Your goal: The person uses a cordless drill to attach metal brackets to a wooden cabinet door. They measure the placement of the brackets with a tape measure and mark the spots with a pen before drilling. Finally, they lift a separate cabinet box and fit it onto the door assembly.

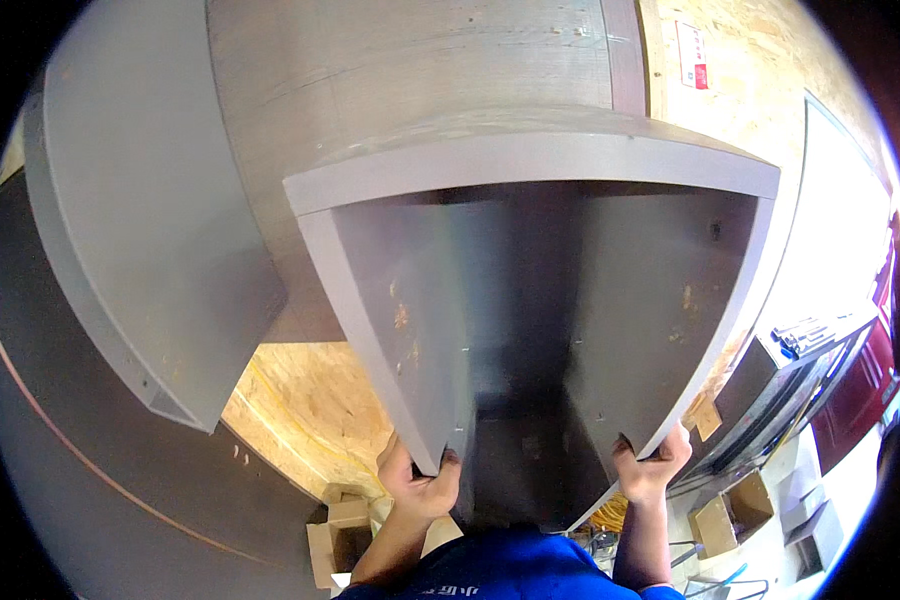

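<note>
Right in front of me is a grey, open-fronted cabinet box (530, 158), with a dark, hollow inside. My left hand (420, 485) is closed round the lower end of its left side panel, the thumb on the inner face. On the opposite panel my right hand (653, 465) grips the lower end in the same way, thumb inside. Small holes and yellowish scuffs mark both inner faces. The box's lower end lies close to my blue shirt (510, 565). What bears its far end cannot be made out.
Another grey panel unit (140, 200) stands at the left, beside a large dark board (90, 430). Chipboard (310, 410) shows behind. Cardboard boxes (732, 512) lie low at both sides. A rack with metal pieces (805, 345) and a dark red object (855, 395) are at the right.
</note>
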`<state>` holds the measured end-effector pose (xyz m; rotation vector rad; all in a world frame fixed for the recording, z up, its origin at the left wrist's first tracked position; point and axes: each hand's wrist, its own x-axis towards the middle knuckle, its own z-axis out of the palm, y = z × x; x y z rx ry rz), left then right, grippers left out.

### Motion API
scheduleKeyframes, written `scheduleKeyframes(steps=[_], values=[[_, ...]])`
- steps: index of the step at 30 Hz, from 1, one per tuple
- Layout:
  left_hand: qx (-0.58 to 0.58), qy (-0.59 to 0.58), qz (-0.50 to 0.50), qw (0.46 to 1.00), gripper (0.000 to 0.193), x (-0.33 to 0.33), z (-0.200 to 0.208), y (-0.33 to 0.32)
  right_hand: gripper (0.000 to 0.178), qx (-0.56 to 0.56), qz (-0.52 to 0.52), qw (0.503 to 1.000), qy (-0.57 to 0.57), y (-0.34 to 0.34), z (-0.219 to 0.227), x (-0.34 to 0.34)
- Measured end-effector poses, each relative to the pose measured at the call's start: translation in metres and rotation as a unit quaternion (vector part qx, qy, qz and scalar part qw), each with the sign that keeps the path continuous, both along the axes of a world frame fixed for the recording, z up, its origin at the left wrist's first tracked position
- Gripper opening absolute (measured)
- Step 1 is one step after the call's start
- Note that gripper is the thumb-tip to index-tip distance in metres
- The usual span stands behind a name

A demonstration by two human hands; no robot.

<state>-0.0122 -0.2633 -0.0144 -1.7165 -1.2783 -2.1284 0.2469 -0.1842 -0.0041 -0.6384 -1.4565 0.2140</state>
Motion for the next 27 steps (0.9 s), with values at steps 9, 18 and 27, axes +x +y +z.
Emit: scheduleKeyframes(steps=[9, 18, 27], values=[[-0.024, 0.024, 0.038, 0.999, 0.018, -0.004, 0.015, 0.007, 0.02, -0.041, -0.041, 0.998, -0.019, 0.014, -0.007, 0.006], [-0.021, 0.033, 0.043, 0.998, 0.033, -0.011, 0.015, 0.001, 0.026, -0.016, -0.038, 0.999, -0.024, 0.02, -0.013, 0.003], [0.063, 0.02, -0.119, 0.991, 0.078, -0.008, 0.024, 0.02, 0.077, -0.1, 0.041, 0.988, 0.113, 0.033, -0.037, 0.019]])
